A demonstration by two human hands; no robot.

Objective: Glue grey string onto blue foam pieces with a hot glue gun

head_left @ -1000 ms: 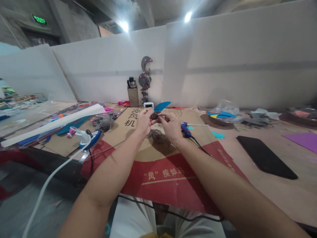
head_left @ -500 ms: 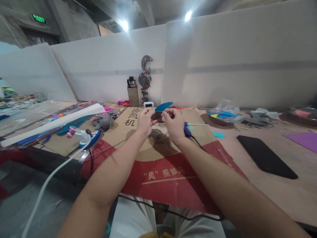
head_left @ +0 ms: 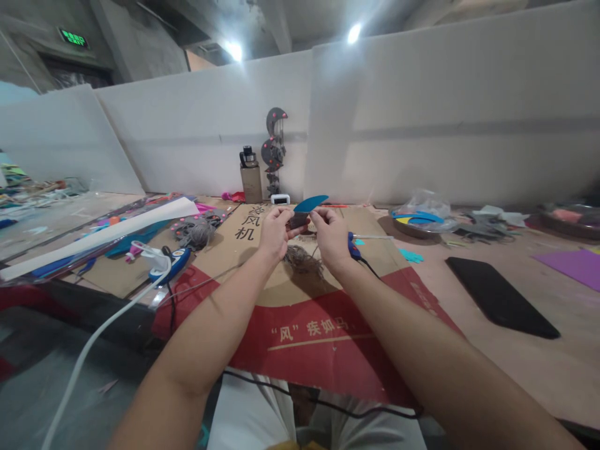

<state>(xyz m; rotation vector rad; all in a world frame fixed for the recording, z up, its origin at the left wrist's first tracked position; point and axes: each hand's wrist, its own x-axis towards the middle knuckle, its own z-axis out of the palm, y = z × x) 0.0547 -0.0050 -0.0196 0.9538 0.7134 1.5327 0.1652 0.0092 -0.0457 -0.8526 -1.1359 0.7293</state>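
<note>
My left hand and my right hand are raised side by side over a flattened cardboard box. Both pinch a small craft piece with a blue leaf-shaped blade sticking up to the right and a dark wrapped base. A tangle of brown twine lies on the cardboard just under the hands, and a strand seems to run up to the piece. A blue glue gun rests right behind my right wrist, its black cord trailing toward me.
Another glue gun with a white cable lies at left, near a ball of twine and a white paper roll. A bottle and a grey moon ornament stand at the back wall. A black sheet and a bowl of scraps lie at right.
Both hands have lifted slightly and drawn a little apart, with the blue piece held between them tilted a bit higher. Nothing else on the table has moved.
</note>
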